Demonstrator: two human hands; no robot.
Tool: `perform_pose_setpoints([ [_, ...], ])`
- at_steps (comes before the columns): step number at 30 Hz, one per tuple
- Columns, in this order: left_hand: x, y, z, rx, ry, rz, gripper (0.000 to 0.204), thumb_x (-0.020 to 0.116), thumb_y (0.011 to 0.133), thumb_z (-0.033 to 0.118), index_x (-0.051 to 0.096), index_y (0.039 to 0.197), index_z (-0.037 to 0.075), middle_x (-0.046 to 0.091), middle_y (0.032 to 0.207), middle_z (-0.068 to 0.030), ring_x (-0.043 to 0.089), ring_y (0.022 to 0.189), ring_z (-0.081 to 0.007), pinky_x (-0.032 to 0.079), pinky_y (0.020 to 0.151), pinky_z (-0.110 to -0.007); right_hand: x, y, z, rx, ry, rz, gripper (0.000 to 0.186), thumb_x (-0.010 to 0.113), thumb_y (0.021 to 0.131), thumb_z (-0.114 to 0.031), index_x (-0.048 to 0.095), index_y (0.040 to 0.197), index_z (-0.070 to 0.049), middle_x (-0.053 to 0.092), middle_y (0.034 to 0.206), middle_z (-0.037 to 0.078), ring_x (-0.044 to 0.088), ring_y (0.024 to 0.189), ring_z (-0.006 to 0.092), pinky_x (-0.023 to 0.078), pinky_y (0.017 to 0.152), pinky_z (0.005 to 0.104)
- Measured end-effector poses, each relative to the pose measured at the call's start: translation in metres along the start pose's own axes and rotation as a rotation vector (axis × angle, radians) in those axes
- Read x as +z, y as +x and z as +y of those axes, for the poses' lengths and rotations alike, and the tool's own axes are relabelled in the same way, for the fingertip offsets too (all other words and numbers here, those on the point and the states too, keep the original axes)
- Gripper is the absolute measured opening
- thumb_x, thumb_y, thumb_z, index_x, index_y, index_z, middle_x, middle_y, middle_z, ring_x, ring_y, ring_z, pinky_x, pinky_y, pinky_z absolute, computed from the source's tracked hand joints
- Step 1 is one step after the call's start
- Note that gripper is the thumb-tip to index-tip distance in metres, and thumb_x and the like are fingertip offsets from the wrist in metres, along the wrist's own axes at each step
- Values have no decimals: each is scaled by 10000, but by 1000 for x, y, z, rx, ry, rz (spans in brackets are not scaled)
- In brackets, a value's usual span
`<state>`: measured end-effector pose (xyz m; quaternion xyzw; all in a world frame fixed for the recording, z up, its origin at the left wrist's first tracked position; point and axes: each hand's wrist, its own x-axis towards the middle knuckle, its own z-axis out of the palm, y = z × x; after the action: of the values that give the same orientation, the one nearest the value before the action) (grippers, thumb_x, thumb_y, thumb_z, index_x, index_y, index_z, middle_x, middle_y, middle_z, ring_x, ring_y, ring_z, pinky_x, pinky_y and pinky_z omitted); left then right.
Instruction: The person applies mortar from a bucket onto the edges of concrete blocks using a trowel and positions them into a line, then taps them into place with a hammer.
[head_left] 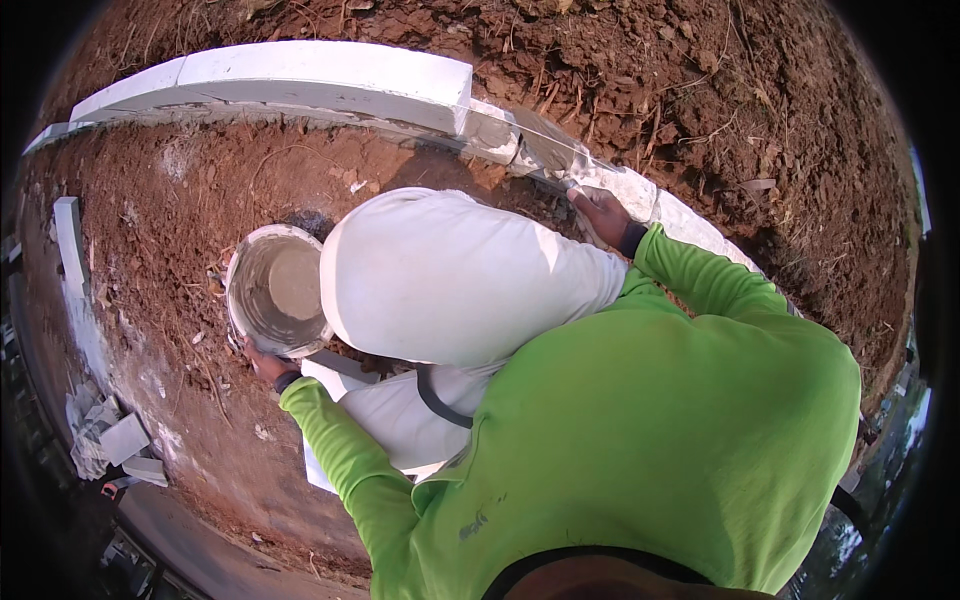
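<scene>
Looking straight down over the green-sleeved shoulders, I note the two hands well apart. My right hand [603, 213] sits at about 1 o'clock from picture centre, fingers closed down on the white block course [625, 190]; whether it grips a tool there, I cannot tell. That course runs as a long curved band from 10 o'clock across the top to 3 o'clock, so its long axis passes under the right hand, left to right. My left hand [262, 362] is at 8 o'clock, wrapped on the near rim of the white bucket [275, 290], which stands upright on red soil [190, 200] and holds grey mortar. A white cloth-covered bulk [450, 275] lies between the hands. Bucket lies at 9 o'clock from the right hand; the left is plainly nearer it. Loose block offcuts [122, 440] lie at 8 o'clock, near the edge.
</scene>
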<state>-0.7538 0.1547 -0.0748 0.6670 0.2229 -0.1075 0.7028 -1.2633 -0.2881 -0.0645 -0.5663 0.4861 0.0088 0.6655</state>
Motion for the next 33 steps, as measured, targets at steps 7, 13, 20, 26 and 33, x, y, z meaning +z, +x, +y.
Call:
perform_pose_setpoints([
  [7,20,-15,14,28,44,6,754,639,890,466,488,1334,-124,571,1311,-213,613,1100,-356,516,938,-480,14,42,-17,224,277,32,623,511,935,-657,566,931,-36,570,684,74,565,490,209,483,445,353],
  [13,-2,3,8,43,-4,-37,627,646,901,404,523,1338,-29,599,1287,-161,614,1111,-339,524,933,-467,-30,-21,43,315,-186,102,866,445,925,-704,596,1255,83,638,1206,278,580,1154,344,393,1025,438],
  [20,7,10,12,-136,131,-317,626,687,897,389,540,1344,-24,595,1298,-136,598,1135,-256,476,988,-384,-28,-32,25,-61,-419,-122,526,488,1000,-468,637,1157,11,676,1023,207,632,968,273,466,875,404],
  [26,10,0,26,99,1032,-26,974,723,769,641,532,1287,-162,593,1293,-266,573,1204,-345,417,1036,-390,96,50,-85,-400,-663,-277,470,572,953,-443,574,1142,-12,657,972,187,636,904,295,481,812,414],
  [33,16,-52,27,205,851,-100,900,743,792,584,518,1313,-114,607,1274,-268,584,1196,-340,412,1045,-397,226,111,-171,-654,-807,-295,470,671,898,-413,500,1124,-38,635,912,164,642,828,320,498,739,426],
])
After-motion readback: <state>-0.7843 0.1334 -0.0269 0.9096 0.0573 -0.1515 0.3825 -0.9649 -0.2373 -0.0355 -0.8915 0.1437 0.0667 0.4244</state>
